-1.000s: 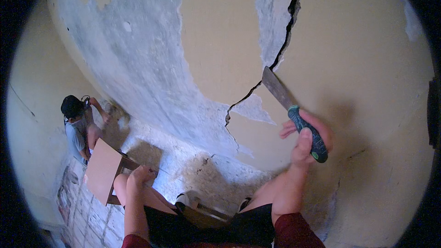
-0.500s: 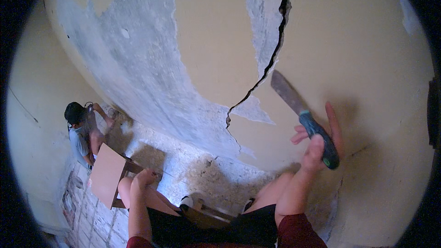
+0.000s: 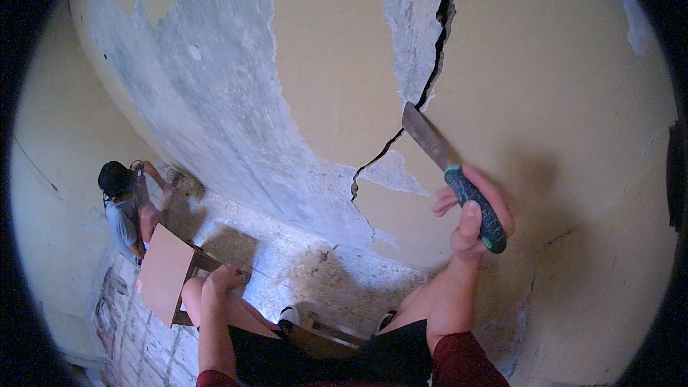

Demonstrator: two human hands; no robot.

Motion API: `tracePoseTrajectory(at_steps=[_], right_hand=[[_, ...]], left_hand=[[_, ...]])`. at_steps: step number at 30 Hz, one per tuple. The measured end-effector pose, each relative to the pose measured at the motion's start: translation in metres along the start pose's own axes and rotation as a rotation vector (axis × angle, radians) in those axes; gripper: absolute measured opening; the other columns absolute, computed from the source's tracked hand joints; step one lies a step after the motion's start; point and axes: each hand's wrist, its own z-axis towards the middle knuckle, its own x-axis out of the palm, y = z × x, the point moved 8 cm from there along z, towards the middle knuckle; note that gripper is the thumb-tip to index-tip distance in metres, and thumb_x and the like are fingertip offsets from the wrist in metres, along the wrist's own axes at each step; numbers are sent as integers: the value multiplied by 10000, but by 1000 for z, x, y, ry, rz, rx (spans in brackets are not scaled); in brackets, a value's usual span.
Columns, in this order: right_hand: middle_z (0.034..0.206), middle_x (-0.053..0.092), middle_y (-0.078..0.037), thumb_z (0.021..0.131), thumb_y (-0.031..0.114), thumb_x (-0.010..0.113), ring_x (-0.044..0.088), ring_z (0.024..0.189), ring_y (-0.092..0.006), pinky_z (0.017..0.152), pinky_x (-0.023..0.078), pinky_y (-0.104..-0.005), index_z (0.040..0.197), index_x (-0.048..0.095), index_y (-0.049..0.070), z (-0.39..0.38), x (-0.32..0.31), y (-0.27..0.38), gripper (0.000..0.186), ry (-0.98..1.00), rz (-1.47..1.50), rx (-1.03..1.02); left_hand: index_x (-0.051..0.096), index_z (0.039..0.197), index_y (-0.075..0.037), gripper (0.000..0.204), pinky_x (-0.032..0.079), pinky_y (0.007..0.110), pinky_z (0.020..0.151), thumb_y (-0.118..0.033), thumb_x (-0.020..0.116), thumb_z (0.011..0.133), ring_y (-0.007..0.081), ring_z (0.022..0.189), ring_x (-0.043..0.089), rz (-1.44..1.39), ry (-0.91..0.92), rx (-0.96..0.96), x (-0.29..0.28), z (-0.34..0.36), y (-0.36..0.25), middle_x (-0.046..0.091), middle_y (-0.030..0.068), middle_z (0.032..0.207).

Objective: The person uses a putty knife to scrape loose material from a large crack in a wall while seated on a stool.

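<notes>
Scraper at the ready, I work at a cracked, patchily stripped wall (image 3: 573, 86), my right hand (image 3: 467, 235) closed around the tool's dark, green-trimmed handle (image 3: 476, 208). The flat metal blade (image 3: 428, 135) points up and to the left, its squared tip over the jagged black crack (image 3: 440, 43), where the fissure narrows between beige paint (image 3: 337, 64) and bare grey-blue plaster (image 3: 208, 79). Whether the metal touches the wall or stops just short, I cannot tell.

The step in hand looks like placing the blade at the crack's edge; the next move, I judge, calls for a low angle and a steady push under any loose paint, without wedging the tip in the gap.

The scraper lies across my grip: my thumb (image 3: 470, 216) presses along the handle's near side, my index finger curves around the far side, and other fingertips (image 3: 443, 204) show beyond it to the left. The blade extends clear of them all. My left hand (image 3: 227, 276) is loosely curled beside my left knee (image 3: 192, 292); whether it holds anything, I cannot tell. At far left, a person in a dark cap (image 3: 115, 178) sits beyond a pinkish-tan wooden panel (image 3: 163, 274).
</notes>
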Motion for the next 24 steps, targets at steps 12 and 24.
tracePoseTrajectory(at_steps=[12,24], right_hand=[[743,621,-249,840,317,555,596,492,-250,383,487,-311,1031,589,-113,1,12,6,472,72,-40,-47],[743,622,-253,839,349,526,606,496,-257,389,497,-330,1024,595,-102,-6,3,24,492,58,-95,-238]], left_hand=[[660,1004,-74,357,491,435,854,-346,560,793,334,956,620,20,31,15,6,10,2,641,191,1001],[667,992,-83,314,501,421,825,-301,596,779,337,943,624,-55,21,24,7,15,-2,646,181,1005]])
